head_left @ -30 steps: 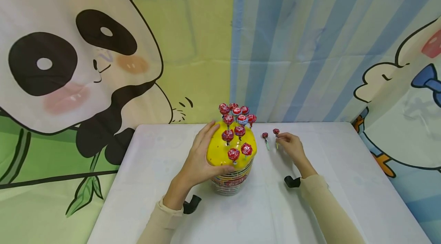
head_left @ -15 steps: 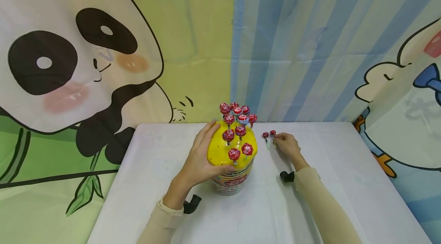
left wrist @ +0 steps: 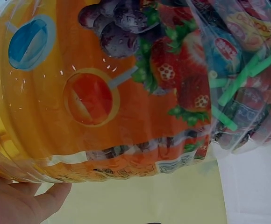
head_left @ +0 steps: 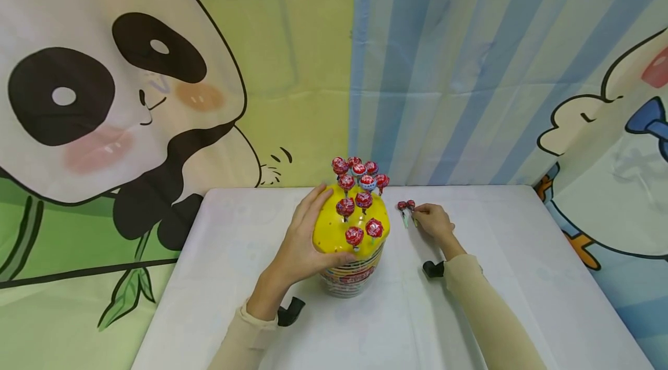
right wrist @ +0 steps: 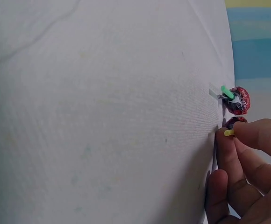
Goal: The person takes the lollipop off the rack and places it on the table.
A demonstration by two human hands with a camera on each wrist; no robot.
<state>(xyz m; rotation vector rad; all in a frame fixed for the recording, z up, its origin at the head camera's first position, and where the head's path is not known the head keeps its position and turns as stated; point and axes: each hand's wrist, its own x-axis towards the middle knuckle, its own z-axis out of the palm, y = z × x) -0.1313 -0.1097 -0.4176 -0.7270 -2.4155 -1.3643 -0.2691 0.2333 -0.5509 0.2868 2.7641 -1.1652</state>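
Note:
A clear plastic candy jar (head_left: 349,283) stands upright on the table under a domed yellow lid (head_left: 330,228). Several red-wrapped lollipops (head_left: 363,200) stick up out of the lid. My left hand (head_left: 300,245) grips the lid's left side, its thumb across the front. To the right of the jar, my right hand (head_left: 434,222) pinches a red lollipop (head_left: 411,204) by its yellow stick (right wrist: 229,133). Beside it lies another red lollipop (head_left: 401,205) with a green stick (right wrist: 226,92). In the left wrist view, loose candies and green sticks (left wrist: 240,79) show through the jar wall.
A white cloth covers the table (head_left: 365,335). Behind it hangs a printed backdrop with a panda (head_left: 172,91) on the left and blue stripes (head_left: 469,68) to the right. Black wrist-worn pieces (head_left: 291,311) sit at both wrists.
My right hand has moved left and brought its lollipop down close beside the one on the table. The left hand and the jar have stayed in place.

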